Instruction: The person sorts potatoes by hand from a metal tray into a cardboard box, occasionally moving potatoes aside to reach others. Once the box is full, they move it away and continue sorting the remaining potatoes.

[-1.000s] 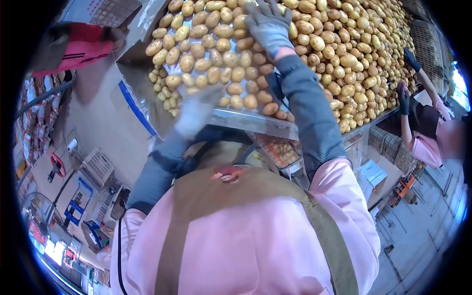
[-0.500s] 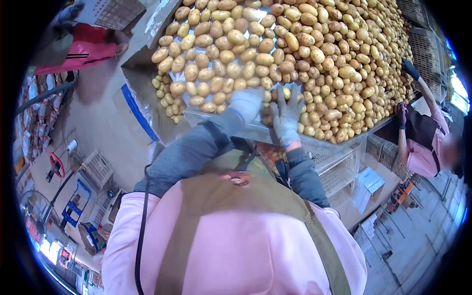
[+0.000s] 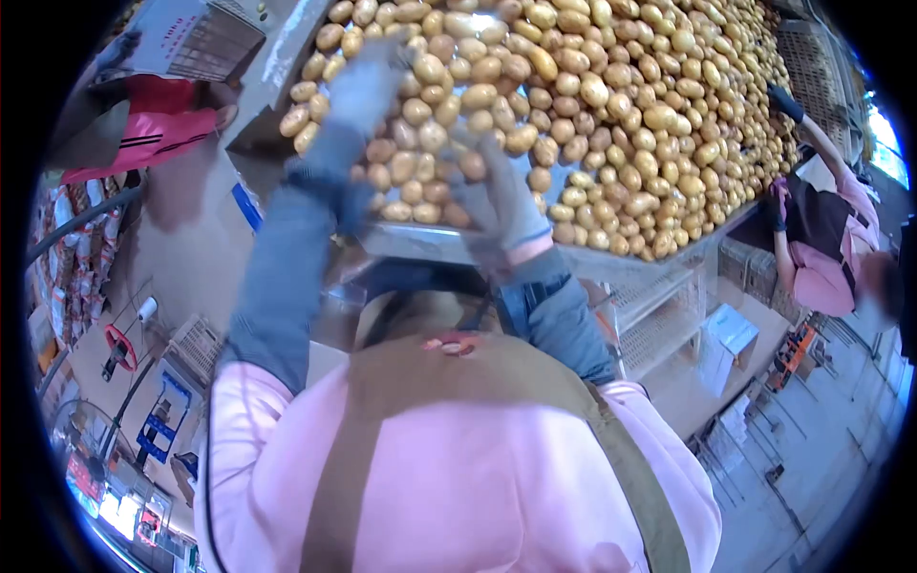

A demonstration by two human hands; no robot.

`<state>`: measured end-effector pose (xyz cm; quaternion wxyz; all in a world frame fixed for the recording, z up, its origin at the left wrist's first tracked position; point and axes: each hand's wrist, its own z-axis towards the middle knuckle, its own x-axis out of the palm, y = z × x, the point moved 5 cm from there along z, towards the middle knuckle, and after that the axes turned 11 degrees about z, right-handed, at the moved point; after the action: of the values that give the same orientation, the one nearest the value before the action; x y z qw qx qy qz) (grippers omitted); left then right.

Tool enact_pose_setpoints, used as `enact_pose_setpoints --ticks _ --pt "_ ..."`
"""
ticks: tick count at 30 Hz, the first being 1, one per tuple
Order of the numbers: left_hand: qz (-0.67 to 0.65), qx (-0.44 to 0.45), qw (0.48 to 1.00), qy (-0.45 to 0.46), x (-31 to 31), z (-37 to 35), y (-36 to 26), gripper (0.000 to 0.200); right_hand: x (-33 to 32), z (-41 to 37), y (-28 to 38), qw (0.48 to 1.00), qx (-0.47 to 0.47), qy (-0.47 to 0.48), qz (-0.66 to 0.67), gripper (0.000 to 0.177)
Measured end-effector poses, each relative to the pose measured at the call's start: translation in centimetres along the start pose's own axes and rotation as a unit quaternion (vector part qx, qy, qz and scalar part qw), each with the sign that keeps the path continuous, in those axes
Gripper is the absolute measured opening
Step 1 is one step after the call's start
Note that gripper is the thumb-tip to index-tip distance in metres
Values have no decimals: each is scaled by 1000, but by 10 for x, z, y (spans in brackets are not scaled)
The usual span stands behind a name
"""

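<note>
Many potatoes point(image 3: 611, 105) cover a metal-edged table point(image 3: 420, 239). My left hand point(image 3: 363, 91), gloved and blurred by motion, reaches over the potatoes at the table's left side; its fingers are smeared. Nearer the front edge, my right hand point(image 3: 501, 191) wears a light glove and lies against the potatoes with its fingers apart, also partly blurred. Several potatoes lie between the two hands. Nothing can be made out as held in either hand.
At the right, a co-worker point(image 3: 826, 239) in pink reaches to the potatoes with dark gloves. Another person point(image 3: 143, 124) stands at the upper left beside a white carton point(image 3: 181, 38). A plastic crate point(image 3: 654, 325) is below the table's front edge.
My left hand has moved up and left, farther over the potatoes. My right hand has shifted left along the front edge. A bare patch of tabletop now shows right of it.
</note>
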<state>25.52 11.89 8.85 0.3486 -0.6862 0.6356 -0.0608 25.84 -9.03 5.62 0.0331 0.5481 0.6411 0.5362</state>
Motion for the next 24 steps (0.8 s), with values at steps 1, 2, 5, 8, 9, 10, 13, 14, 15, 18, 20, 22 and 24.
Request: enact_pose_setpoints --ticks 1,2,5,8,9,10,13,14,15,18,20,22,24 --pt "176 232 953 -88 8 54 10 47 1 -9 0 1000 20 9 22 53" --pt "349 399 805 -267 17 95 24 48 2 -6 9 997 -10 42 -59 55" --pt "407 323 838 -168 63 56 32 52 5 1 26 982 -51 116 -141 69" --pt "452 374 806 -87 87 4 47 45 9 -10 30 920 115 109 357 74" --pt "410 328 847 -81 91 -10 53 40 10 -17 36 930 132 16 342 56" --pt "318 340 878 -112 92 -8 65 37 -2 -20 31 928 127 33 347 51" --pt "44 304 944 -117 78 -13 93 32 -29 -46 26 956 141 -120 230 35" --pt "2 260 960 -103 73 -17 103 31 -37 -60 19 953 132 -127 240 35" --pt "-39 217 971 -89 71 -21 112 31 -56 -74 7 951 122 -135 251 34" --pt "-83 114 989 -38 71 -54 117 27 -98 -144 25 982 30 -163 -91 31" --pt "-101 103 989 18 85 -64 123 22 -153 -204 30 953 -4 -169 -253 30" --pt "-109 81 987 82 103 -77 124 23 -238 -273 10 950 185 -245 61 33" --pt "-137 115 973 147 134 -82 127 25 -314 -323 19 898 -3 -371 235 38"
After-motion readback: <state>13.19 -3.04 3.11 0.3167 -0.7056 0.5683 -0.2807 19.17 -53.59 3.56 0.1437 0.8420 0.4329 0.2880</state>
